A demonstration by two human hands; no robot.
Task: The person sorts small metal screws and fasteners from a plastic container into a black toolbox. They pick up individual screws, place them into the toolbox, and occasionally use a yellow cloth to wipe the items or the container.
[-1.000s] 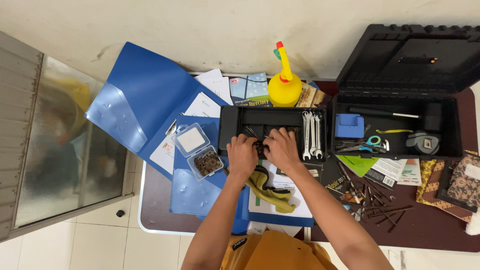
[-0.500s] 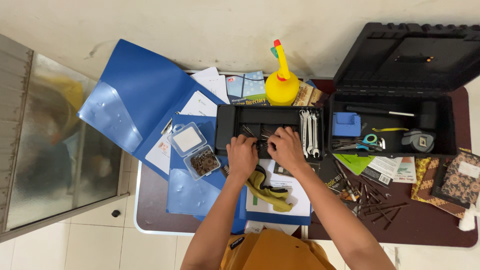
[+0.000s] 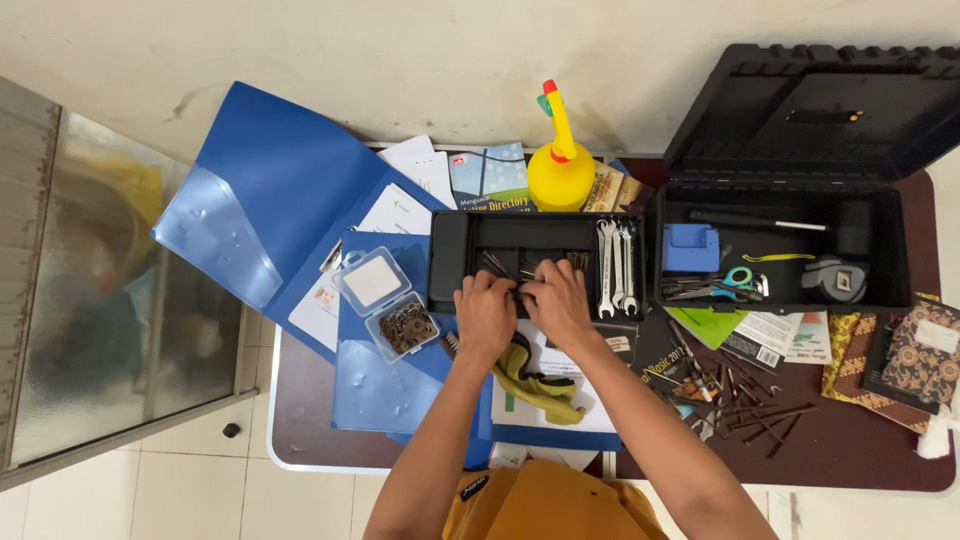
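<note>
From the head camera, both hands work at the front edge of a black tray [image 3: 455,262] that sits in the middle of the table [image 3: 300,420]. The left hand [image 3: 485,315] and the right hand [image 3: 556,303] meet over the tray's middle compartments, fingers curled and pressed close together around small metal pieces; just what each pinches cannot be told. A set of wrenches [image 3: 613,268] lies in the tray's right end, just beside the right hand. To the left of the tray sits a small clear box [image 3: 387,303] with its lid open, dark bits in one half. Behind the tray stands a yellow bottle [image 3: 560,170]. To the right of the tray is an open black toolbox [image 3: 780,245]. In front of the tray, under the wrists, lies a yellow-green glove [image 3: 535,380]. Loose nails [image 3: 745,405] are scattered right of the glove.
</note>
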